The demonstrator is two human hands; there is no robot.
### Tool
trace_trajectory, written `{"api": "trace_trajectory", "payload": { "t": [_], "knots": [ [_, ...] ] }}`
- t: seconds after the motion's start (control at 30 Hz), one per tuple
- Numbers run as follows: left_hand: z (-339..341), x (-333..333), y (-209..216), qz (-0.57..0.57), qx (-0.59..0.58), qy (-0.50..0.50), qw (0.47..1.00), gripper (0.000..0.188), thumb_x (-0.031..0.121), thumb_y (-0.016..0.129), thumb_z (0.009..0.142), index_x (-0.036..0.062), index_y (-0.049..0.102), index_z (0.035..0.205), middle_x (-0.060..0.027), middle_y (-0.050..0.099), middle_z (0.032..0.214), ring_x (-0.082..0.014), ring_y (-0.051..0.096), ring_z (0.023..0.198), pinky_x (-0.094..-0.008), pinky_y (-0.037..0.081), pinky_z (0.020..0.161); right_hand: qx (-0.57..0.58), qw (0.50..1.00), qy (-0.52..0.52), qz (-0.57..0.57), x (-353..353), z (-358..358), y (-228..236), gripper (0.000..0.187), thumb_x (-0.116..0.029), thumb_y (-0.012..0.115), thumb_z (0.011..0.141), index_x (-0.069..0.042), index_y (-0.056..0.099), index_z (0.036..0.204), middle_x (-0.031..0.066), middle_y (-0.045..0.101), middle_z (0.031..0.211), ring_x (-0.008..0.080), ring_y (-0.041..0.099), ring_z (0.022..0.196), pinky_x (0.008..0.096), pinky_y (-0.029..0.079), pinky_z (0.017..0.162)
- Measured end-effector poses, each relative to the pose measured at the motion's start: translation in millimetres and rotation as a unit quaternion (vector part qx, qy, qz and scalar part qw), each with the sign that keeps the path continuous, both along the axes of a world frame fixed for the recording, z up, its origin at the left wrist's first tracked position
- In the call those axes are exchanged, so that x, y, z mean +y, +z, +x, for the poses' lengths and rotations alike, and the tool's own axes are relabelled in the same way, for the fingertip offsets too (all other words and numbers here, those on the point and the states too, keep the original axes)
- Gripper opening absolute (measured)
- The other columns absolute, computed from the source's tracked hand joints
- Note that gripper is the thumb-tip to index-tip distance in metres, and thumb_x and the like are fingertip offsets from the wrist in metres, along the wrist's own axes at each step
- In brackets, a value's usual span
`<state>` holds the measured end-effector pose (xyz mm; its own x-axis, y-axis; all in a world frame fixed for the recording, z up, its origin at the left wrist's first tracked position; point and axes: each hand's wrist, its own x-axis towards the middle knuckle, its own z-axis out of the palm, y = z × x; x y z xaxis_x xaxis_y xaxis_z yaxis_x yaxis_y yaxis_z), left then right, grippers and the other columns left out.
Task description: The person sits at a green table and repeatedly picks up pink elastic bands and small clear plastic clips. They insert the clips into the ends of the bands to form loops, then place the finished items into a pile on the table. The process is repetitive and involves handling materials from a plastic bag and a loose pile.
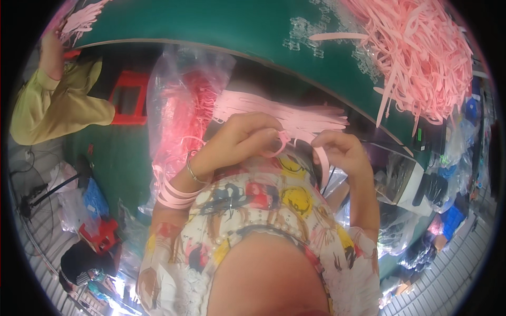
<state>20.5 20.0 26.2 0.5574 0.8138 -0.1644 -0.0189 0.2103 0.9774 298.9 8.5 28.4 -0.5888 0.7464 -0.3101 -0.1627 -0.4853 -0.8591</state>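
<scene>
My left hand (245,134) pinches the looped end of a thin pink strap (284,139) between thumb and fingers in front of my chest. A little to the right, my right hand (342,150) is closed on a flat pink strap length (322,162) that hangs down from its fingers. Whether both pieces belong to one strap, I cannot tell. Just beyond my hands lies a bundle of pink straps (284,111), laid side by side. Several pink straps (176,196) loop around my left forearm, below a bracelet.
A green table (211,23) spans the far side, its edge beyond my hands. On it are a pink strap heap (421,58) and small clear plastic pieces (311,37). A clear bag (182,100) of pink straps stands left, near a red stool (130,97) and another person (63,100).
</scene>
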Motion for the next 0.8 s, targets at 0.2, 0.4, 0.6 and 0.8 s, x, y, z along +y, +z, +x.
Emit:
{"api": "trace_trajectory", "payload": {
  "t": [0.2, 0.4, 0.6, 0.8],
  "knots": [
    [-5.0, -5.5, 15.4, -0.080, -0.042, 0.040, 0.995, 0.022, 0.013, 0.051, 0.094, -0.0039, 0.060, 0.106, -0.0050, 0.062, 0.094, -0.0116, 0.059, 0.091, -0.0255, 0.052, 0.076, -0.010, 0.965, -0.002, 0.264, 14.0, -43.4, -9.0, 0.015, -0.009, 0.060, 0.087, 0.002, 0.059, 0.097, 0.0043, 0.056, 0.086, 0.0078, 0.050, 0.071, 0.0217, 0.040, 0.060],
    [-11.6, -9.1, 20.3, -0.085, -0.044, 0.077, 0.992, 0.020, 0.012, 0.050, 0.093, -0.0027, 0.061, 0.101, -0.0047, 0.062, 0.091, -0.0110, 0.058, 0.091, -0.0258, 0.050, 0.074, -0.038, 0.999, 0.004, -0.024, 10.6, -63.2, -5.8, 0.014, -0.014, 0.055, 0.092, -0.002, 0.058, 0.100, -0.0008, 0.057, 0.070, 0.0025, 0.046, 0.055, 0.0168, 0.032, 0.048],
    [-20.7, -12.1, 17.6, -0.163, -0.066, 0.129, 0.976, 0.016, 0.012, 0.052, 0.092, -0.0004, 0.062, 0.092, -0.0036, 0.062, 0.087, -0.0094, 0.056, 0.086, -0.0251, 0.044, 0.077, -0.011, 0.997, -0.067, -0.040, 11.2, -67.2, -18.0, 0.014, -0.013, 0.056, 0.092, -0.002, 0.059, 0.101, -0.0021, 0.055, 0.066, 0.0018, 0.046, 0.054, 0.0164, 0.033, 0.047],
    [-25.0, -11.2, 11.6, -0.115, -0.077, 0.122, 0.983, 0.018, 0.017, 0.055, 0.092, 0.0004, 0.061, 0.096, 0.0018, 0.057, 0.080, -0.0029, 0.053, 0.072, -0.0183, 0.046, 0.062, -0.058, 0.998, 0.001, -0.035, 20.6, -75.1, -8.8, 0.014, -0.012, 0.057, 0.091, -0.001, 0.060, 0.098, -0.0030, 0.052, 0.063, 0.0023, 0.044, 0.052, 0.0172, 0.033, 0.047]
  ]
}}
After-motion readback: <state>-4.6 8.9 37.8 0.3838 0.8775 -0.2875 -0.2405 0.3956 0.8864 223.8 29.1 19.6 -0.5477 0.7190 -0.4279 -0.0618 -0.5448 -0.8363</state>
